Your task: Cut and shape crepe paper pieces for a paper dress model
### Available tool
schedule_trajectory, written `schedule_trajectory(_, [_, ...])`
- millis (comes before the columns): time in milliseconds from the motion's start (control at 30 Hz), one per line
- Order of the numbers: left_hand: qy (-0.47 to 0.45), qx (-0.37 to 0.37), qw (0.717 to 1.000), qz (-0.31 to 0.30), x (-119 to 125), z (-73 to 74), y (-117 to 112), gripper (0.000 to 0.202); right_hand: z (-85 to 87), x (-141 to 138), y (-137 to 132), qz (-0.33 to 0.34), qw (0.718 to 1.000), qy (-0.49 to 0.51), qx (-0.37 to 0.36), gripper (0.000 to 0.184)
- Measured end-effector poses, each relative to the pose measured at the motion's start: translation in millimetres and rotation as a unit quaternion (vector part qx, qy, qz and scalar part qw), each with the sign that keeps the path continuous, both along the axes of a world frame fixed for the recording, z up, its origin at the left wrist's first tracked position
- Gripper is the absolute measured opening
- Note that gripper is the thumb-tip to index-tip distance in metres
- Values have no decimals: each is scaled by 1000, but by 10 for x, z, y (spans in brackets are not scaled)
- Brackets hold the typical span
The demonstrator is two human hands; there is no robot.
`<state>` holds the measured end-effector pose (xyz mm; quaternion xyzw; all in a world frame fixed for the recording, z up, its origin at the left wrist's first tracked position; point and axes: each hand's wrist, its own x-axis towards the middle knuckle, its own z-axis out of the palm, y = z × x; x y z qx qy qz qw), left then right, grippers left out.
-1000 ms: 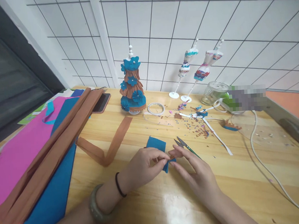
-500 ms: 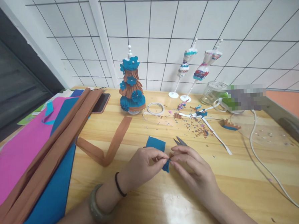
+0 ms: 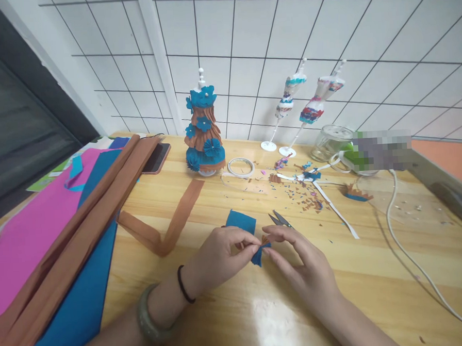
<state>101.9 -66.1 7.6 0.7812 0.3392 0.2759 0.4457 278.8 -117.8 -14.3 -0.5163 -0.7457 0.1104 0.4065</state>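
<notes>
A small pleated piece of blue and brown crepe paper (image 3: 257, 256) fans out between my fingertips. My left hand (image 3: 223, 253) pinches its gathered middle between thumb and fingers. At its right edge, the thumb and fingers of my right hand (image 3: 305, 264) curl around the folds, thumb below and forefinger above. Just behind my left fingers lies a flat blue crepe paper strip (image 3: 241, 221). Dark-bladed scissors (image 3: 280, 219) rest beyond my right fingers, their handles hidden by the hand.
A dress form in brown and blue paper (image 3: 203, 128) stands at the back, beside a tape roll (image 3: 241, 168). Two bare forms (image 3: 316, 106), a glass jar (image 3: 332, 139) and paper scraps (image 3: 309, 197) are rightward. Paper sheets (image 3: 42, 203), a phone (image 3: 156, 159) and a brown strip (image 3: 182, 214) lie left.
My right fingertips have spread slightly apart, the forefinger lifting from the thumb. More of the piece's brown and blue folds now shows between them. My left hand has stayed in place.
</notes>
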Motion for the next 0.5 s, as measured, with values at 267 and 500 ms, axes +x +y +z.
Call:
schedule_trajectory(267, [-5, 3, 1000, -11, -11, -21, 6, 17, -54, 18, -20, 31, 999, -25, -25, 48])
schedule_trajectory(500, [-10, -1, 1000, -9, -15, -5, 4, 16, -84, 30, -21, 37, 999, -25, -20, 49])
